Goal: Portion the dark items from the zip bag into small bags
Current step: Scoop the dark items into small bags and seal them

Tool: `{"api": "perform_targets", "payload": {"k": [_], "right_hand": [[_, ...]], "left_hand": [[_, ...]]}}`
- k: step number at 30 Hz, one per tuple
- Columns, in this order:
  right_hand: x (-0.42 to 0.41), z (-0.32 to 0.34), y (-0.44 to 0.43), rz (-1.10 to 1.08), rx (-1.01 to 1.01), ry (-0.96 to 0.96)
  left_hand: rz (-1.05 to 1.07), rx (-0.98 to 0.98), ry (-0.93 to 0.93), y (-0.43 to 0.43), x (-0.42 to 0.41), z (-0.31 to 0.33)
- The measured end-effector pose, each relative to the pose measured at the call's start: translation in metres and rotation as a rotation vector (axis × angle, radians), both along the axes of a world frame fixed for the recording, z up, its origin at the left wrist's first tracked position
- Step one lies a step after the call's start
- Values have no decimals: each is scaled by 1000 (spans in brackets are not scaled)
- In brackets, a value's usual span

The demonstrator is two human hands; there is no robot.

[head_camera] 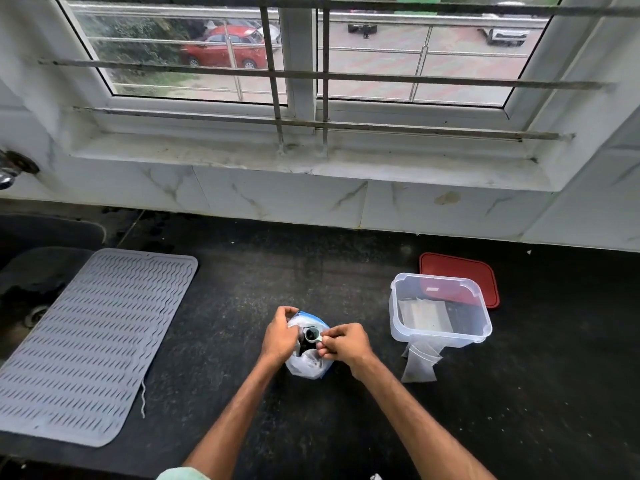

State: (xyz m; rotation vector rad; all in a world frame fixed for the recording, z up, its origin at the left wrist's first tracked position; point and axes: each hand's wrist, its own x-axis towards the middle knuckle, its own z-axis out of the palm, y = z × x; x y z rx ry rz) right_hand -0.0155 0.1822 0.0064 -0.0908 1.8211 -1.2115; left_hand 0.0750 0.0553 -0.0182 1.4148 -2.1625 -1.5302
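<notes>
Two bare forearms reach forward over the black countertop to the zip bag, a pale plastic bag with a blue edge that stands on the counter between the hands. The left hand has its fingers curled round the bag's left upper edge and holds the mouth apart. The right hand pinches the handle of a small green scoop, whose bowl sits right at the bag's opening, above the dark items showing inside. To the right of the zip bag, a few empty small bags lie flat on the counter, touching the front of a clear plastic container. Pale flat pieces and something dark lie inside it; what they are I cannot tell. Beyond the container a red lid lies flat. Well to the left of the zip bag is a grey ribbed mat, with a dark sink past it. Farther off than the zip bag rise a marbled white wall, a barred window and a red car outside.
</notes>
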Motion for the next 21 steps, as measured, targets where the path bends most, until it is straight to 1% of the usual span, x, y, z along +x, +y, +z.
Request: {"api": "perform_targets", "payload": {"k": [2,5,6,7,9,11,12,14,16,17,20,21], "right_hand": [[-4,4,3,64,-8,33],[-10,17,11,133,-44,60],[-12,22,15,141,-62,62],[-15,27,20,145,-83,63],[-20,39,30,156,-116,75],[-27,51,41,162,-131,111],[-32,58,50,150,-139,123],[-43,72,67,118,-165,142],[-54,86,84,89,-185,180],[-59,92,95,65,-190,204],[-74,105,127,-8,-186,269],[-78,107,136,-22,-177,287]], "left_hand": [[-36,-22,-3,-2,0,4],[-68,5,47,-5,4,12],[-70,-6,77,-5,6,16],[-57,-58,116,-3,7,21],[34,-260,249,4,10,36],[171,-432,455,18,11,56],[213,-454,531,29,8,65],[247,-428,602,57,1,74],[227,-400,611,89,-5,71],[169,-393,593,108,-9,65],[-117,-420,444,167,-17,40],[-173,-441,374,183,-20,31]]}}
